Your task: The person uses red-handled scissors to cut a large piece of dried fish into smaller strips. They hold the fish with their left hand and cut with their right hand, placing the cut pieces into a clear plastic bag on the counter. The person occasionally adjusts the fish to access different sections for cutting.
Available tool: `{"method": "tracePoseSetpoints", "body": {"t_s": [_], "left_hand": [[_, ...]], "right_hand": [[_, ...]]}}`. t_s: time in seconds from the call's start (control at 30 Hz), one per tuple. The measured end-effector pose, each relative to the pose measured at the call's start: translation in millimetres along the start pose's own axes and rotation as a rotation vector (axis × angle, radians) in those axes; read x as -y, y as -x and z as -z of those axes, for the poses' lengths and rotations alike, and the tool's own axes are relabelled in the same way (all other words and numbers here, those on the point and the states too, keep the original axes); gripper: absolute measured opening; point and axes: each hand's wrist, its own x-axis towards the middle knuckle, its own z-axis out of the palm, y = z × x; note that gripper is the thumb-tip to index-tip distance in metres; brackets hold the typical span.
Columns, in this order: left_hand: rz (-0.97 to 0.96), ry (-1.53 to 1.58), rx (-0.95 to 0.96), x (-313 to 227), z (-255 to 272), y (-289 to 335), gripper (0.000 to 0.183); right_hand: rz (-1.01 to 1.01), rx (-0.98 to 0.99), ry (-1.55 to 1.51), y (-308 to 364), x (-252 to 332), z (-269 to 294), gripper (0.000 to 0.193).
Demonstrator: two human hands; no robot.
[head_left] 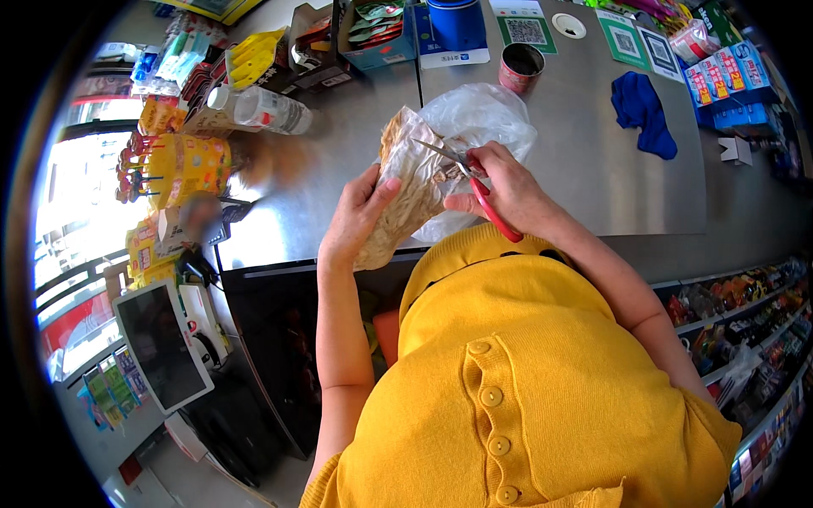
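My left hand (362, 212) grips a wrinkled, pale tan piece (405, 190) by its left side, the thumb lying on top. It looks like a crumpled dry sheet with a browner upper edge; I cannot tell what it is. In my right hand (506, 188) are red-handled scissors (489, 207), their metal blades apart and pointing up-left across the tan piece. Whether the blades are cutting into it is unclear. Under and behind both hands a clear plastic bag (487, 114) lies crumpled on the metal counter (576, 173).
Beyond the bag stands an open reddish tin (520, 68) with dark contents, near a round white lid (568, 26). A blue cloth (644, 114) lies to the right. At left are a clear plastic jar (271, 111), a lollipop stand (182, 169) and a tablet-like screen (165, 343).
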Motion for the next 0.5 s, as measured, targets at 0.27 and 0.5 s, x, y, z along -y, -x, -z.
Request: {"method": "tracePoseSetpoints", "body": {"t_s": [0.27, 0.5], "left_hand": [[-0.051, -0.059, 0.0, 5.5, 0.6, 1.4, 0.036], [-0.073, -0.077, -0.028, 11.3, 3.2, 3.8, 0.032]], "right_hand": [[-0.047, -0.01, 0.02, -2.3, 8.0, -5.1, 0.07], [0.05, -0.064, 0.075, -4.6, 5.5, -3.7, 0.052]]}}
